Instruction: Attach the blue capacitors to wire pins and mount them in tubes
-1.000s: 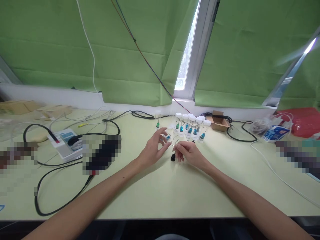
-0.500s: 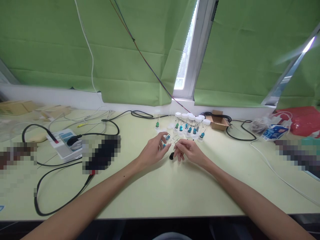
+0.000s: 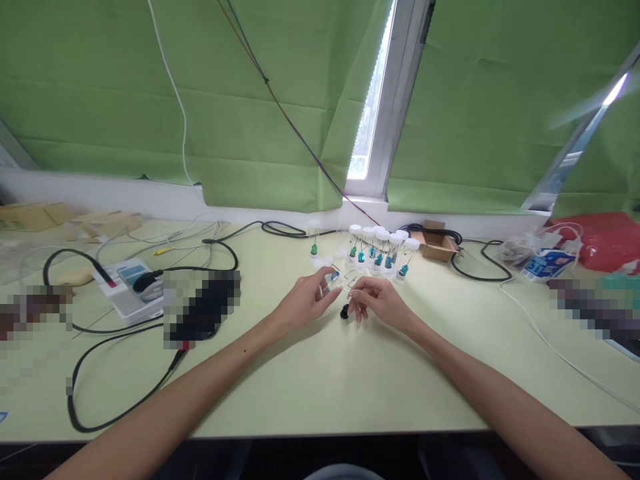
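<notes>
My left hand (image 3: 309, 295) is curled, index finger arched over a small piece with blue and clear parts (image 3: 335, 275), mostly hidden by the fingers. A thin pale rod (image 3: 346, 289) runs from the left thumb tip to my right hand (image 3: 376, 297), whose thumb and index finger pinch its end. Under the right fingers a small black knob-like piece (image 3: 345, 311) shows, and I cannot tell whether it is held or on the table. Just beyond the hands lie thin bent metal pieces (image 3: 349, 275). Behind them stand several clear vials with white caps (image 3: 383, 235), holding blue or green pieces.
An open cardboard box (image 3: 436, 245) stands right of the vials, by coiled black cable. On the left are a white device (image 3: 129, 293) with black leads and a pixelated dark object (image 3: 203, 310). A blue-and-white packet (image 3: 545, 264) and red bag (image 3: 613, 241) lie far right.
The blue-and-clear piece at the left hand has tilted slightly, and the left fingers have shifted a little. The right hand and black piece moved only marginally.
</notes>
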### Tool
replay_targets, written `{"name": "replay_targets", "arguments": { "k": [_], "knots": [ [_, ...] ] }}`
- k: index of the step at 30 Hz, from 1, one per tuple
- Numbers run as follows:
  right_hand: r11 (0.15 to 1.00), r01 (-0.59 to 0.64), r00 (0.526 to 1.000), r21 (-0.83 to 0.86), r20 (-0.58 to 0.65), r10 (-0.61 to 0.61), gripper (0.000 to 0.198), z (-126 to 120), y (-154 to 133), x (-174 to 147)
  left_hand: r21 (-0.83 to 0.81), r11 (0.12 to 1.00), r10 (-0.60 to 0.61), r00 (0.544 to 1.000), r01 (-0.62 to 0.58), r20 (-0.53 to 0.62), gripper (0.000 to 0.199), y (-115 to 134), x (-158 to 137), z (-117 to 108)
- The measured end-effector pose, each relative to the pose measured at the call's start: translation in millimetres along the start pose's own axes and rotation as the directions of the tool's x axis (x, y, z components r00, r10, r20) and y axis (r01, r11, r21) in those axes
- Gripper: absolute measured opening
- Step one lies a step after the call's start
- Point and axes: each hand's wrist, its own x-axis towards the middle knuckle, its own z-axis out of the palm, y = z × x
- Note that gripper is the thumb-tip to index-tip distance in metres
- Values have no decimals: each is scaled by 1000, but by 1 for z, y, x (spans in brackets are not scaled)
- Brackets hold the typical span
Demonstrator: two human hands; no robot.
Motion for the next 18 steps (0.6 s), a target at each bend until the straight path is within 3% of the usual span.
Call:
{"name": "replay_targets", "arguments": {
  "k": [10,14,18],
  "knots": [
    [993,67,981,-95,-174,-83,37,-2,2,1,31,1000,-6,999,5,33,45,0,0,-2],
    [994,102,937,26,-340,-87,35,-7,3,5,36,999,-12,1000,11,25,41,-1,1,-1],
    [965,133,888,226,-459,-15,36,-13,4,9,36,999,9,1000,-10,27,39,-1,0,0]
  ]
}}
